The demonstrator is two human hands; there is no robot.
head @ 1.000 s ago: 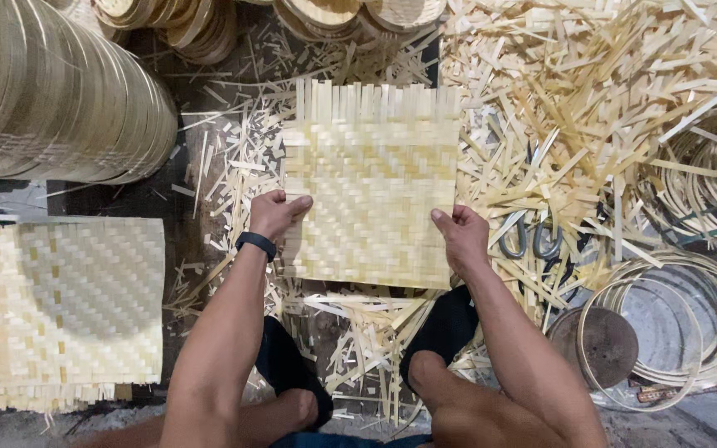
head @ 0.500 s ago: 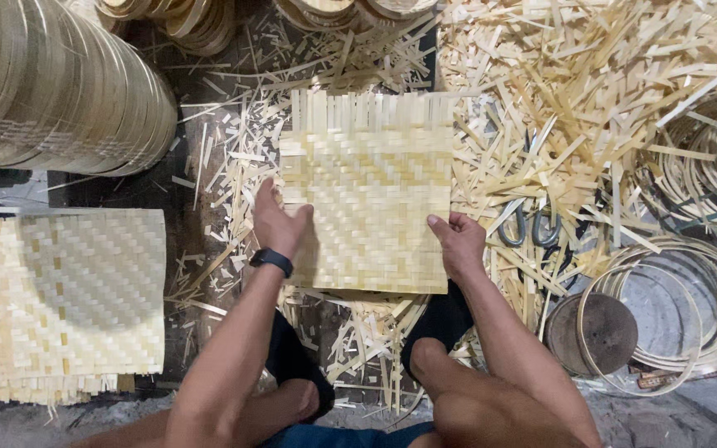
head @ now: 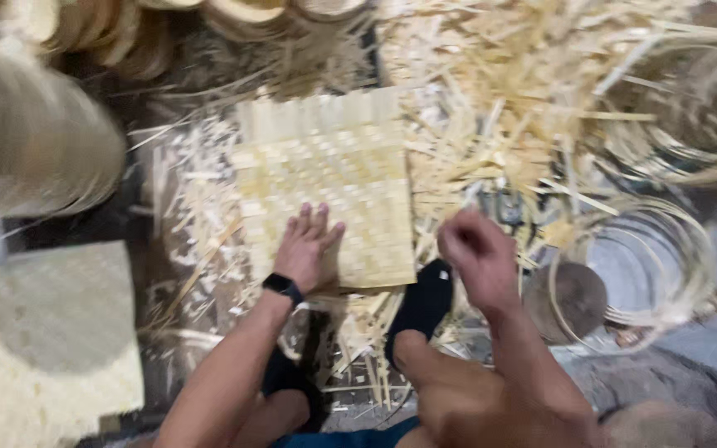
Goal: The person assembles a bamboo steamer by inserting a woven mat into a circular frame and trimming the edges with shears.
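Note:
A square woven mat (head: 325,178) of pale bamboo strips lies on the floor in front of me. My left hand (head: 307,247), with a black band on the wrist, rests flat on the mat's near left part, fingers spread. Lifted off the mat, my right hand (head: 470,255) hovers to the right of its near corner with the fingers curled loosely; nothing shows in it. My feet in black socks (head: 421,307) sit just below the mat's near edge. The picture is blurred by motion.
A stack of finished woven mats (head: 43,357) lies at the lower left. Rolled bamboo hoops (head: 35,141) pile at the left and top. Loose strips and shavings (head: 508,99) cover the floor at right, beside round hoop rings (head: 649,265) and a dark round disc (head: 570,299).
My right hand has let go of the mat's near right edge and risen. My left hand slid further onto the mat. The view swung and blurred.

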